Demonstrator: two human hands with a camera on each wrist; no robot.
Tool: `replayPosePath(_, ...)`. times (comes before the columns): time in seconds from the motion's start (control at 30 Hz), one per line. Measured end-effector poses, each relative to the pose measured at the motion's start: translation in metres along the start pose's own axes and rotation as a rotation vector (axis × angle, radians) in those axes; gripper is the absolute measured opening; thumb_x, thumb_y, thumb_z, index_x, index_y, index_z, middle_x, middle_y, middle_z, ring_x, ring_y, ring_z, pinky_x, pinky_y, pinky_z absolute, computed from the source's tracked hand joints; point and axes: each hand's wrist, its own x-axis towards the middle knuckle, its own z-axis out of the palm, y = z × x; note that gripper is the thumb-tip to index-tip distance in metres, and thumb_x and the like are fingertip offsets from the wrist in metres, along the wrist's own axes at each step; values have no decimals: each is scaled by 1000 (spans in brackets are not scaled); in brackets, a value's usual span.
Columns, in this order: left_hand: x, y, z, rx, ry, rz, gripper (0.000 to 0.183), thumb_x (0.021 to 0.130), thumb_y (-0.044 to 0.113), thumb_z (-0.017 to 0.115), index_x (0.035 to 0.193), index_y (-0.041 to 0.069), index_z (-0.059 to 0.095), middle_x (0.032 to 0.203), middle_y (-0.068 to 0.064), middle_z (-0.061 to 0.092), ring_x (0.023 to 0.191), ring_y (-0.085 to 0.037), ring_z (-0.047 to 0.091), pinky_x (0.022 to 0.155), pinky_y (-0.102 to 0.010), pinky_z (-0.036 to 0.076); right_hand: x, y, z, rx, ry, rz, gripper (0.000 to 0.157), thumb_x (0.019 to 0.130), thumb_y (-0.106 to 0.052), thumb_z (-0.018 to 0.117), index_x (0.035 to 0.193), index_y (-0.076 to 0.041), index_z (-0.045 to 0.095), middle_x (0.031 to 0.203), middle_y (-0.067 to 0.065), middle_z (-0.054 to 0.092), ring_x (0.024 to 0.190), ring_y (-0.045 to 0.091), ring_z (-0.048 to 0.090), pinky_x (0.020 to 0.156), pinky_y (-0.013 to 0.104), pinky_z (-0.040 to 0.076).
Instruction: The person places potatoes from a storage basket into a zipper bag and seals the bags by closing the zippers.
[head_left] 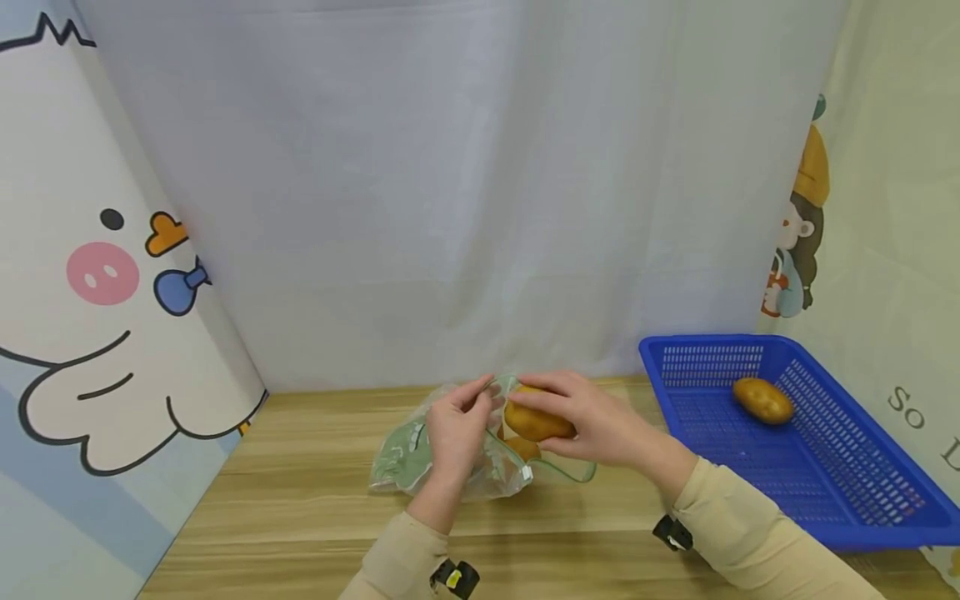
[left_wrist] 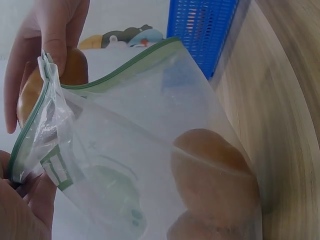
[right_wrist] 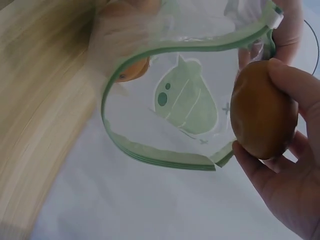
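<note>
A clear zip bag point(head_left: 401, 454) with a green printed pattern and a green-edged mouth stands on the table. My left hand point(head_left: 456, 429) pinches the rim of its mouth, which gapes open. In my right hand point(head_left: 600, 421) is a brown potato point(right_wrist: 262, 110), gripped between thumb and fingers right at the bag's opening. More potatoes point(left_wrist: 215, 170) show through the plastic in the left wrist view, lying low inside the bag. A white zip slider point(right_wrist: 274, 17) sits on the green edge in the right wrist view.
To the right stands a blue plastic basket point(head_left: 738, 479) with perforated walls, a single potato point(head_left: 762, 400) lying in it. The wood-grain table point(head_left: 300, 517) meets a pale curtain point(head_left: 450, 208) at the back. Printed cloths hang on both sides.
</note>
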Motion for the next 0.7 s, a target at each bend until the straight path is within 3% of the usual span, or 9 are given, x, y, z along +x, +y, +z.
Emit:
replayPosePath(0.43, 0, 0, -2, -18, -23, -2, 24, 94, -1, 59, 113, -3, 73, 100, -20, 73, 86, -30, 73, 66, -27, 61, 1, 1, 3, -1, 39, -79, 68, 76, -9, 86, 138, -7, 57, 142, 17, 51, 127, 32, 49, 98, 47, 51)
replayPosePath(0.57, -2, 1, -4, -27, -33, -3, 24, 94, 0, 58, 114, -3, 72, 101, -20, 72, 88, -30, 73, 66, -28, 61, -2, 4, -7, 2, 29, -74, 68, 76, -8, 86, 138, -7, 56, 140, 17, 52, 126, 32, 51, 97, 45, 52)
replayPosePath(0.7, -3, 2, -4, -16, -34, -1, 25, 95, 0, 58, 114, -1, 73, 102, -20, 72, 88, -30, 73, 65, -27, 61, -10, 11, -24, -4, 29, -13, 66, 79, -9, 84, 139, -7, 56, 140, 15, 53, 125, 33, 52, 96, 47, 52)
